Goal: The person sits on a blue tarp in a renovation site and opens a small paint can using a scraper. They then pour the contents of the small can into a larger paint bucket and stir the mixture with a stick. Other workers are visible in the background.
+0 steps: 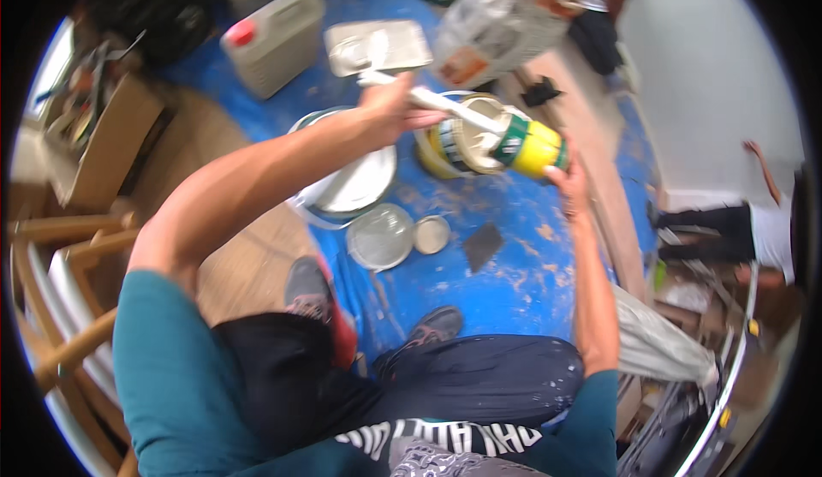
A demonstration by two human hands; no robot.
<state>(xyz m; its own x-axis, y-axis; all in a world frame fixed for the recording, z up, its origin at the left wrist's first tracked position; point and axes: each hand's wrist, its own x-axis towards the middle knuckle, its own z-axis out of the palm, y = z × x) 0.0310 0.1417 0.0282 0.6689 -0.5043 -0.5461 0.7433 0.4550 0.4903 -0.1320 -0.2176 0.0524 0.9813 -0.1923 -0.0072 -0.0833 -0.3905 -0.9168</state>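
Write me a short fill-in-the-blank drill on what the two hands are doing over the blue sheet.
1. The left hand grips a white ____ that reaches into the can.
2. The right hand holds the tilted paint can, whose label is green and ____.
3. A round lid lies on the ____ floor sheet.

Missing words: stick; yellow; blue

left grip (390, 109) fisted, arm raised; right grip (569, 187) cupped, forearm extended

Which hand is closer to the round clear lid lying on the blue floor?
The left hand, though not by much. It grips a white stick above and just right of the clear lid. The right hand holds the tilted yellow-and-green can, farther right.
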